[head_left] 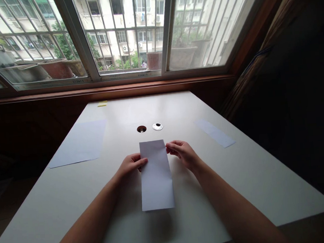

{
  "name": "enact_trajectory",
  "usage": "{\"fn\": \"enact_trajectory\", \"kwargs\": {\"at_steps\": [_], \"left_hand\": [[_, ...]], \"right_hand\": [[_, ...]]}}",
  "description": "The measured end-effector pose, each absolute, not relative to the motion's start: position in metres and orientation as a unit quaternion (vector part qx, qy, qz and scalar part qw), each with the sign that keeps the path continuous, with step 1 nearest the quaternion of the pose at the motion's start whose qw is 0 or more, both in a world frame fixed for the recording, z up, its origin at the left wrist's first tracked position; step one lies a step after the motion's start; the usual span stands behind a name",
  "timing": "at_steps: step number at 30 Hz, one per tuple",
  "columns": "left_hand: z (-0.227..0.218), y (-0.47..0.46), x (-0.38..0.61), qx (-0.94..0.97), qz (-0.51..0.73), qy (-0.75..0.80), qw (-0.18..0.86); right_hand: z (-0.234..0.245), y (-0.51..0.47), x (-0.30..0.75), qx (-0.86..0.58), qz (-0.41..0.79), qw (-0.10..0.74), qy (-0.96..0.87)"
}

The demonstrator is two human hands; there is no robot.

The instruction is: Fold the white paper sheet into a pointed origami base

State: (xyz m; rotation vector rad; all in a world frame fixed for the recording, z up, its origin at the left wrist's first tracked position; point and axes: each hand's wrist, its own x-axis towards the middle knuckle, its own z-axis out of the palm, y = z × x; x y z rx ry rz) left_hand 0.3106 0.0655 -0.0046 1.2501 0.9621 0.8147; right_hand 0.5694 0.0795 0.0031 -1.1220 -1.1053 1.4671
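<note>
A white rectangular sheet of paper (156, 182), taller than wide, is held above the middle of the table, with its shadow beneath. My left hand (130, 164) grips its left edge, thumb on top and the other fingers behind. At the upper right edge of the paper, my right hand (183, 152) is closed in a pinch, its fingertips at the border. How much of the paper lies between those fingertips is hard to see. The lower right edge has a slight crease or bend.
On the white table (117, 133) lie a larger sheet of paper (80, 142) at left, a narrow paper strip (215, 132) at right and yellow sticky notes (102, 103) at the far edge. A round cable hole (141, 129) and a metal ring cover (157, 126) sit beyond my hands. Behind is a barred window (123, 34).
</note>
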Motion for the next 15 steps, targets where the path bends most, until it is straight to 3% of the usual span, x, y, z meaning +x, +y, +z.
{"fn": "enact_trajectory", "kwargs": {"at_steps": [9,15], "left_hand": [[-0.002,0.068,0.31,0.573,0.32,0.412,0.632],[-0.002,0.069,0.31,0.583,0.313,0.409,0.629]], "right_hand": [[0.002,0.07,0.548,-0.41,0.646,0.442,-0.467],[0.001,0.079,0.562,-0.471,0.563,0.51,-0.449]]}}
